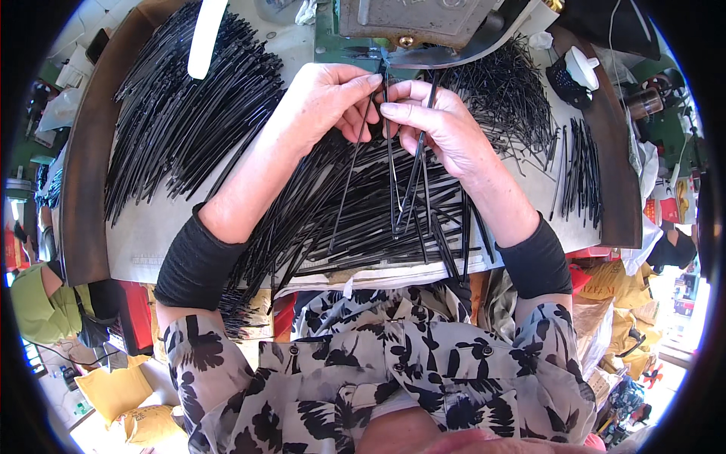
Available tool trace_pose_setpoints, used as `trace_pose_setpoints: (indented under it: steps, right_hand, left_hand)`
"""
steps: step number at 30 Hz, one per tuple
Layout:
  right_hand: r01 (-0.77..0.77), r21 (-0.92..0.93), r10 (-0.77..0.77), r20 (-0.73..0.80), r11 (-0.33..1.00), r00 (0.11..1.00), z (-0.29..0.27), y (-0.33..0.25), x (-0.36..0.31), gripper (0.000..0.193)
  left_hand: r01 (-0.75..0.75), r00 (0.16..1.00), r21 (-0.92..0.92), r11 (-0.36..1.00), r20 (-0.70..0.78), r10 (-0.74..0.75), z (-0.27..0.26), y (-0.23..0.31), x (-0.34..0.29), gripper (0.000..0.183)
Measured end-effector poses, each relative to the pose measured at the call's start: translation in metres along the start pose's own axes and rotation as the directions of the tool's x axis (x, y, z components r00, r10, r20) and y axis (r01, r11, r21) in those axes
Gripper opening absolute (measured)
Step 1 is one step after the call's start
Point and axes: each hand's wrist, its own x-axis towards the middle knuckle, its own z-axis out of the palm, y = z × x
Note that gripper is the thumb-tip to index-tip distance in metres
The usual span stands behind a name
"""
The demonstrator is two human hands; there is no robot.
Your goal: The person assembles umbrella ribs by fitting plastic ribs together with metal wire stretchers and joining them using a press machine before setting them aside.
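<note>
Just in front of a machine head (412,21), at the top middle, my two hands work close together. My left hand (333,98) pinches the end of a thin black strip between thumb and fingers, and a long strip hangs below its fingers. My right hand (435,125) is closed on several thin black strips (414,178), which hang down between the hands; its thumb and index finger pinch near the left fingertips. The exact ends at the fingertips are too small to make out. Under both hands lies a loose spread of similar black strips (355,204).
A big heap of black strips (204,113) lies at the left and a tangled pile (503,98) at the right. A small bundle (581,170) rests farther right, below a white-topped black item (581,69). Brown raised edges (83,197) border the table. A person in green (45,303) is far left.
</note>
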Motion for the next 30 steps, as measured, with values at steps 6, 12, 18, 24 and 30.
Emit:
trace_pose_setpoints:
  steps: [6, 12, 18, 24, 30]
  right_hand:
    - [-0.034, 0.117, 0.034, 0.000, 0.993, 0.999, 0.006, -0.001, -0.003, 0.023]
    - [-0.054, 0.256, 0.051, 0.016, 0.965, 0.999, 0.005, 0.003, -0.003, 0.023]
    - [-0.068, 0.245, 0.051, 0.076, 0.967, 0.996, 0.006, 0.003, -0.003, 0.021]
    - [-0.087, 0.318, 0.072, 0.058, 0.944, 0.996, -0.001, -0.003, -0.013, 0.024]
    - [-0.032, 0.284, 0.059, -0.088, 0.958, 0.994, -0.054, -0.002, -0.036, 0.023]
  left_hand:
    - [0.043, 0.999, -0.015, 0.999, -0.009, -0.043, -0.003, 0.000, -0.001, 0.030]
    - [0.059, 0.998, -0.044, 0.997, -0.017, -0.060, -0.002, -0.001, -0.001, 0.030]
    - [-0.033, 0.998, 0.104, 0.994, -0.044, 0.038, -0.001, 0.001, -0.001, 0.034]
    - [-0.044, 0.998, 0.329, 0.943, -0.023, 0.055, -0.003, 0.002, 0.001, 0.038]
    - [-0.041, 0.996, 0.550, 0.834, 0.093, -0.012, 0.001, 0.002, -0.003, 0.027]
